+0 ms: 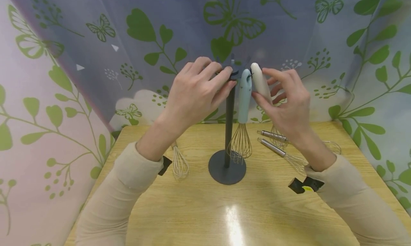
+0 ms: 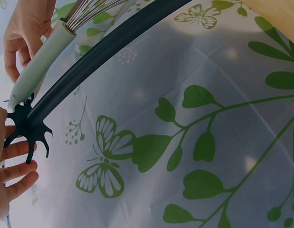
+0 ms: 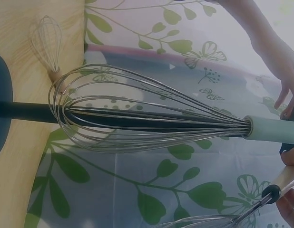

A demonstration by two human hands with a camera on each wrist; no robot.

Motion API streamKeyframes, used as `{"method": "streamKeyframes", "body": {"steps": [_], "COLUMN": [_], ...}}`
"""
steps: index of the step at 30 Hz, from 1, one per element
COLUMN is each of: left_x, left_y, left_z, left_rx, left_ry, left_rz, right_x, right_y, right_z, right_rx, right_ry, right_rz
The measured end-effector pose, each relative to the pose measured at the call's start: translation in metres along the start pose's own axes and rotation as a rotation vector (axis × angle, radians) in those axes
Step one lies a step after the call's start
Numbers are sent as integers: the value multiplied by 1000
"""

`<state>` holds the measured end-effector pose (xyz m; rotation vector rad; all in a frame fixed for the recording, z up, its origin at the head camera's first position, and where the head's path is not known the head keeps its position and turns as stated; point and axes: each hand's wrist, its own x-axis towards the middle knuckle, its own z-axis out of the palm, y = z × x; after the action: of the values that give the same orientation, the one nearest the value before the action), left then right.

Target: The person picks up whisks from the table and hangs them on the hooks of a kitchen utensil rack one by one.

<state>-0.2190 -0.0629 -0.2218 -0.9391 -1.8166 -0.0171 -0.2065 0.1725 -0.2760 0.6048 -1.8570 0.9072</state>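
Note:
A dark stand (image 1: pixel 229 132) with a round base rises from the table, topped by a crown of curved hooks (image 2: pixel 27 124). My left hand (image 1: pixel 199 87) holds the edge of this crown between thumb and fingers. From a hook hangs a whisk with a pale blue-green handle (image 1: pixel 245 100), its wires (image 3: pixel 151 109) pointing down beside the pole. Just right of it, my right hand (image 1: pixel 290 100) pinches the white handle (image 1: pixel 260 82) of another whisk near its top. Whether that white handle touches a hook cannot be seen. Its wires (image 3: pixel 204 220) hang below my right hand.
On the wooden table (image 1: pixel 192 210), a small whisk (image 1: pixel 179 163) lies left of the stand. Metal-handled whisks (image 1: pixel 273 147) lie to the right, partly behind my right forearm. A leaf-and-butterfly patterned cloth (image 1: pixel 179 32) hangs behind and around the table.

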Motion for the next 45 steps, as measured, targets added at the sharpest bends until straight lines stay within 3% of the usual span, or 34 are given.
{"method": "streamKeyframes", "body": {"steps": [45], "left_x": [-1], "left_y": [1], "left_z": [-1], "left_rx": [-14], "left_ry": [-13], "left_rz": [-13], "right_x": [-13], "right_y": [5], "right_z": [9], "right_rx": [78], "right_ry": [-79], "right_rz": [-1]}}
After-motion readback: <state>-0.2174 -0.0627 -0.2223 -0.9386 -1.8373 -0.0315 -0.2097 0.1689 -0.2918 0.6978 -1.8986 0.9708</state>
